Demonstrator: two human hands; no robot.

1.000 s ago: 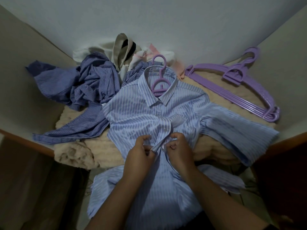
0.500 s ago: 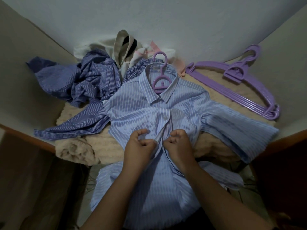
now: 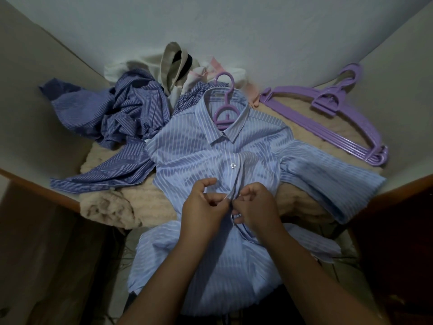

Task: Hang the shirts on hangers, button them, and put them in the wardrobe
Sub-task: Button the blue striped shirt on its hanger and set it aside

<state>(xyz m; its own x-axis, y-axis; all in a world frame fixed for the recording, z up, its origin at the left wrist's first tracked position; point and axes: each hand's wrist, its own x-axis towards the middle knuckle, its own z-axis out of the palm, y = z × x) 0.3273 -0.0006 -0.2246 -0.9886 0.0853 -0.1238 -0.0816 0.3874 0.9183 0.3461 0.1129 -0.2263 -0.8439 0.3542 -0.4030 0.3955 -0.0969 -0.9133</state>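
Both grips closed tight: left hand [image 3: 203, 205] and right hand [image 3: 255, 206] pinch the front placket of the light-blue striped cotton shirt [image 3: 199, 158].

Pale walls [image 3: 234, 31] (dim light)

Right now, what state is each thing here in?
Light blue shirt: on a hanger, lying flat, partly buttoned.
Purple hanger: inside that shirt's collar.
Spare hangers: stacked, unused.
Dark striped shirt: crumpled, no hanger.
Left hand: pinching the placket.
Right hand: pinching the placket.
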